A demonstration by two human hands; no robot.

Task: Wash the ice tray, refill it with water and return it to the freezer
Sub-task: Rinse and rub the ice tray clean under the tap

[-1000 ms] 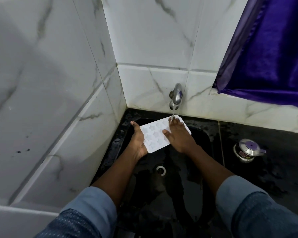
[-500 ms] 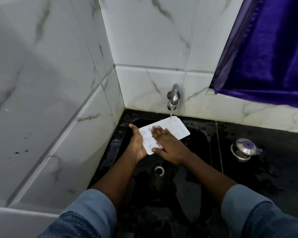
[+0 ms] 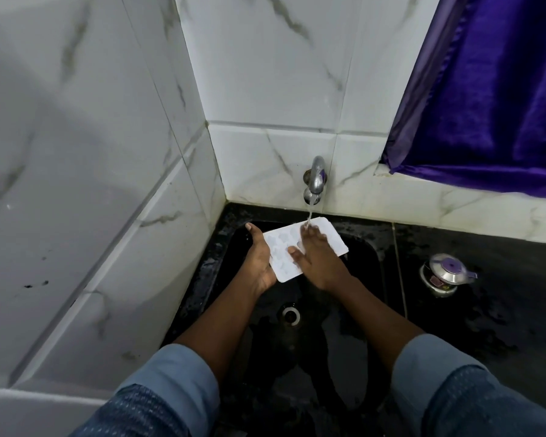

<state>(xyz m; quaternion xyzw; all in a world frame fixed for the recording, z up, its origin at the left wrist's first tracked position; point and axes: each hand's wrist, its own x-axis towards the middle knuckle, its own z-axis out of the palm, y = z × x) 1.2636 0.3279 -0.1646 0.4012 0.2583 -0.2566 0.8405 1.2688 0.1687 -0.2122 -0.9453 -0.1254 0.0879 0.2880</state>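
Observation:
A white ice tray [image 3: 282,250] with shaped hollows is held over the black sink [image 3: 364,279], under a thin stream from the chrome tap [image 3: 316,178]. My left hand [image 3: 258,258] holds the tray by its near-left end from beneath, thumb up along the edge. My right hand [image 3: 316,257] lies flat on the tray's top with straight fingers, fingertips in the falling water. The tray's middle is hidden under that hand.
The sink drain [image 3: 290,314] lies below the hands. On the wet black counter [image 3: 501,310] to the right stands a small steel container [image 3: 443,275] with a purple-knobbed lid. White marble tiles [image 3: 92,184] close in left and behind; a purple curtain [image 3: 492,89] hangs upper right.
My right hand slid from the tray's far end to its near-left part and back toward the stream, rubbing the top. The left hand kept its hold.

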